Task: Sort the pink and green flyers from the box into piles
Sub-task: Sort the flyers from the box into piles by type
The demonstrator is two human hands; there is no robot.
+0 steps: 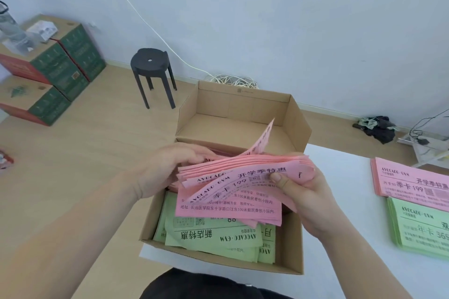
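Dark fabric at the bottom edge, probably the person's lap (194, 286), with the cardboard box (295, 245) just beyond it on the corner of a white table (340, 262).

Both hands are over the box on a fanned bundle of pink flyers (233, 192). Right hand (303, 196) is clamped on the bundle's right end, thumb pressed on top. Left hand (167, 167) has its fingers curled into the left end, riffling the sheets; one pink sheet is flicked up at the back. The bundle is clear of the box floor and held over the green flyers (213, 235) left loose and skewed inside. More pink may sit under the left hand; can't tell.

Piles are already started on the table to the right: pink pile (413, 182) further from the person, green pile (422, 228) just in front of it, edges meeting or slightly overlapping.

Looks like mid-task, checking the bundle is all pink before moving it.

To do it well:
- keep the right thumb pinned so the fan doesn't slip
- check every edge for a stray green
- square the bundle up with both hands
- land it flush on the pink pile, print facing the same way
- don't drag across the green pile on the way
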